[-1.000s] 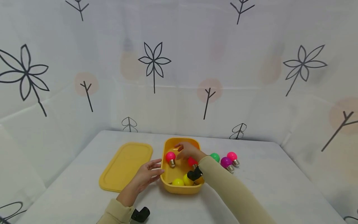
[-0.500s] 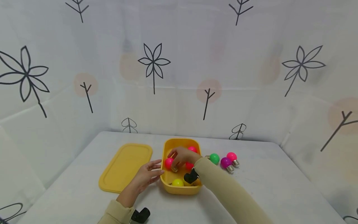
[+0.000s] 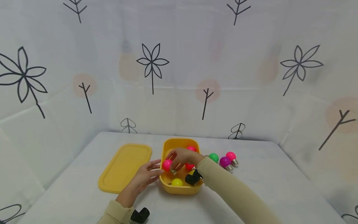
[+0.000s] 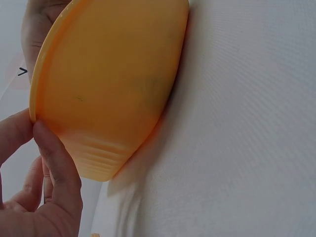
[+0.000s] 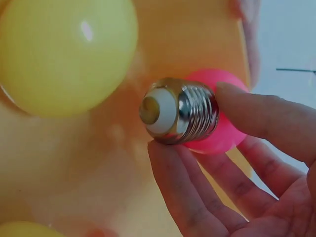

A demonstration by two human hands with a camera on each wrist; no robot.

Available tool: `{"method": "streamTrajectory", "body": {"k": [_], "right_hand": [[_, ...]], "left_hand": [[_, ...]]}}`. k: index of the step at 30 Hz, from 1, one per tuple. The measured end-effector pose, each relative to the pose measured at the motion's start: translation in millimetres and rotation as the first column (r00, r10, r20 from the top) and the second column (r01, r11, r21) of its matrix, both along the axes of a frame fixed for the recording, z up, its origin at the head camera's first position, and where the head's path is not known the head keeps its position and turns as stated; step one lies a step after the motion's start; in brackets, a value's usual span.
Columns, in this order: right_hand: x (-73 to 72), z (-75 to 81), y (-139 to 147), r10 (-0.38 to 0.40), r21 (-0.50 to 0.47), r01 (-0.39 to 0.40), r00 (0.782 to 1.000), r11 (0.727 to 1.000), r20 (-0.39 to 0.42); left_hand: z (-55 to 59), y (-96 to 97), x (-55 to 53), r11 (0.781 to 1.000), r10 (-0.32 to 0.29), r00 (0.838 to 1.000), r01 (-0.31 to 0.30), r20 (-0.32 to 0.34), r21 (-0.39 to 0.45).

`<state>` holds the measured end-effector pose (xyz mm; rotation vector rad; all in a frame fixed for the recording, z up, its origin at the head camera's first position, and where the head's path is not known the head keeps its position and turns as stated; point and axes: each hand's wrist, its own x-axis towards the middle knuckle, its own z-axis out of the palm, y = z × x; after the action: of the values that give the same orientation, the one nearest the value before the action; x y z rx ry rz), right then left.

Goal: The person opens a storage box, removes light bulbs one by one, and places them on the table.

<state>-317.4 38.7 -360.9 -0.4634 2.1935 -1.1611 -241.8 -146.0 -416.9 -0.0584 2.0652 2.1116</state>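
Observation:
A yellow plastic container [image 3: 182, 190] stands on the table with several bulbs inside. My left hand [image 3: 145, 175] pinches its left rim between thumb and finger, plain in the left wrist view. Inside the container, my right hand [image 3: 181, 157] pinches a pink light bulb [image 3: 167, 165] by its metal screw base [image 5: 200, 111]. The base points towards the right wrist camera, and fingers partly cover the pink globe. Near it lie a red bulb [image 3: 189, 166], another pink bulb [image 3: 191, 148] at the far end and a yellow bulb [image 3: 176, 182]. My right arm hides part of the container.
A flat yellow lid [image 3: 126, 168] lies left of the container. To the right, a green bulb [image 3: 213, 157], a purple bulb [image 3: 225, 162] and a pink bulb [image 3: 231, 156] lie on the white table [image 3: 265, 174]. A patterned cloth [image 3: 179, 62] hangs behind.
My right hand has moved down and left inside the container and taken hold of the left pink bulb, whose base has swung rightward. A pink bulb shows at the far end. My left hand stays put.

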Motion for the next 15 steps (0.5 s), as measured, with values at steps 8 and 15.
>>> {"method": "streamTrajectory", "body": {"k": [8,15], "right_hand": [[12.7,9.1,8.2,0.044,-0.055,-0.046,0.998,0.997,-0.037],[28.3,15.6,21.4,0.013,-0.063,-0.019,0.995,0.998,-0.101]], "left_hand": [[1.4,1.9,0.6,1.000,0.014,1.000,-0.014,0.014,-0.012],[1.0,3.6,0.8,0.999,0.039,0.999,-0.039,0.021,-0.012]]}}
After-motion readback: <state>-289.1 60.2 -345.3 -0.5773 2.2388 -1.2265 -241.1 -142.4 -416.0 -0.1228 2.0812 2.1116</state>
